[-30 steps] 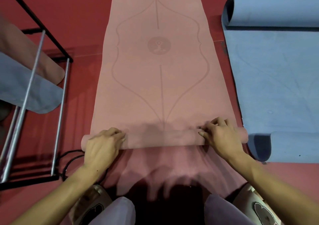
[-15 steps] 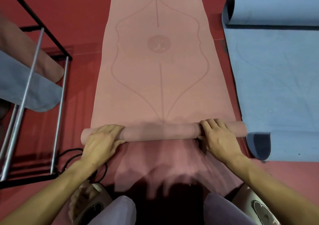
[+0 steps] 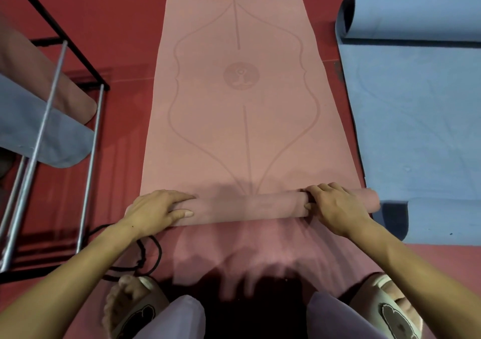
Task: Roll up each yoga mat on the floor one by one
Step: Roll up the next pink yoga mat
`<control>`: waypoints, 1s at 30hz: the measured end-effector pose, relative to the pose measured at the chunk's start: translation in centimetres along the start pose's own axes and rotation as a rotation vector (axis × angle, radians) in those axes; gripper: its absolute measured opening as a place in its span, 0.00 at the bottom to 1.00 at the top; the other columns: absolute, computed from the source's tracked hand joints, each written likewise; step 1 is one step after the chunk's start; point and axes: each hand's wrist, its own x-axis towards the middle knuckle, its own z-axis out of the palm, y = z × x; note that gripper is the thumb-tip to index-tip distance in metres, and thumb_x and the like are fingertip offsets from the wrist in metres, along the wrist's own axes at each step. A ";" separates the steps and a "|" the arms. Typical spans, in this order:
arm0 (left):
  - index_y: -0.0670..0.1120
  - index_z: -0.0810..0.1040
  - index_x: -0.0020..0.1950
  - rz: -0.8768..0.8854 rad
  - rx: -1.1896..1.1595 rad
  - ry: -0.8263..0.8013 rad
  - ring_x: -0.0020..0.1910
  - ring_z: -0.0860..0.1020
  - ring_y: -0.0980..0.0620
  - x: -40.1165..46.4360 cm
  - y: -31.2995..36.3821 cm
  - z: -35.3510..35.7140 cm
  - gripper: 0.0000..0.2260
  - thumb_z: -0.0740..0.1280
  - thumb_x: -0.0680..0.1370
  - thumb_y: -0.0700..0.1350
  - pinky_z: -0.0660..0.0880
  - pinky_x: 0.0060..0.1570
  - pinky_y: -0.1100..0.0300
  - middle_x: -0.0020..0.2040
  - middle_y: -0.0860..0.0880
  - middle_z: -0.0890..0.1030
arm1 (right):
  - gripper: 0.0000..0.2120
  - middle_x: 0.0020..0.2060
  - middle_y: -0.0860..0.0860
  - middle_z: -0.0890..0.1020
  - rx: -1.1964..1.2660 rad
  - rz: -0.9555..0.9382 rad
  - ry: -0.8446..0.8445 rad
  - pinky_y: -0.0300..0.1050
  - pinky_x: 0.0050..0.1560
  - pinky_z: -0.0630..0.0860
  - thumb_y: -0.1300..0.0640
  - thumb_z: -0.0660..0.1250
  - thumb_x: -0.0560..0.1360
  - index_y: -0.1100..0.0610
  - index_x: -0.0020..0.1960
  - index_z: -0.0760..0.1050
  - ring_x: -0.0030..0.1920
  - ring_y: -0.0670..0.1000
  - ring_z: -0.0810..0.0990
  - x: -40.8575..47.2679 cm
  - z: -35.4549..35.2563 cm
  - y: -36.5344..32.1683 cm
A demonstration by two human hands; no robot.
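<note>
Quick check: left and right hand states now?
Left hand: fingers straight, pressing the pink mat roll.
Right hand: fingers curled round the roll.

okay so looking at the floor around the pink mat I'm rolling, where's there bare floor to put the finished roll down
Bare red floor lies between the pink mat and the metal rack on the left, wider toward the far end. Near the left hand a black cord clutters it. On the right, only a narrow strip separates the pink mat from the blue mat.
</note>
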 end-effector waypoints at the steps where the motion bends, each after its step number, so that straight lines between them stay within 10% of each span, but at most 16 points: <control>1: 0.70 0.69 0.75 -0.014 -0.008 -0.033 0.70 0.74 0.57 0.4 0.0 -0.2 0.23 0.63 0.80 0.68 0.75 0.58 0.53 0.70 0.65 0.76 | 0.19 0.63 0.50 0.79 0.013 0.016 -0.014 0.53 0.63 0.74 0.44 0.61 0.84 0.48 0.72 0.72 0.62 0.56 0.76 0.1 -0.2 -0.2; 17: 0.55 0.84 0.59 0.042 0.148 0.491 0.47 0.80 0.47 0.7 1.5 2.9 0.12 0.63 0.80 0.49 0.78 0.43 0.47 0.50 0.56 0.82 | 0.13 0.56 0.47 0.83 -0.013 0.014 0.298 0.57 0.51 0.76 0.52 0.65 0.80 0.47 0.63 0.80 0.53 0.57 0.76 0.2 0.2 -1.6; 22: 0.52 0.82 0.64 0.059 0.188 0.474 0.51 0.81 0.47 -0.5 3.0 2.4 0.22 0.72 0.76 0.63 0.78 0.42 0.50 0.51 0.54 0.83 | 0.26 0.60 0.55 0.76 -0.006 0.003 0.267 0.59 0.54 0.79 0.38 0.71 0.74 0.52 0.66 0.78 0.56 0.59 0.74 -0.3 0.4 -1.8; 30: 0.50 0.80 0.63 0.091 0.171 0.465 0.55 0.80 0.46 0.2 1.9 2.5 0.25 0.68 0.75 0.66 0.77 0.53 0.48 0.54 0.53 0.83 | 0.24 0.54 0.51 0.81 -0.016 -0.020 0.299 0.56 0.53 0.77 0.42 0.74 0.74 0.53 0.65 0.78 0.52 0.58 0.77 0.6 0.6 -1.2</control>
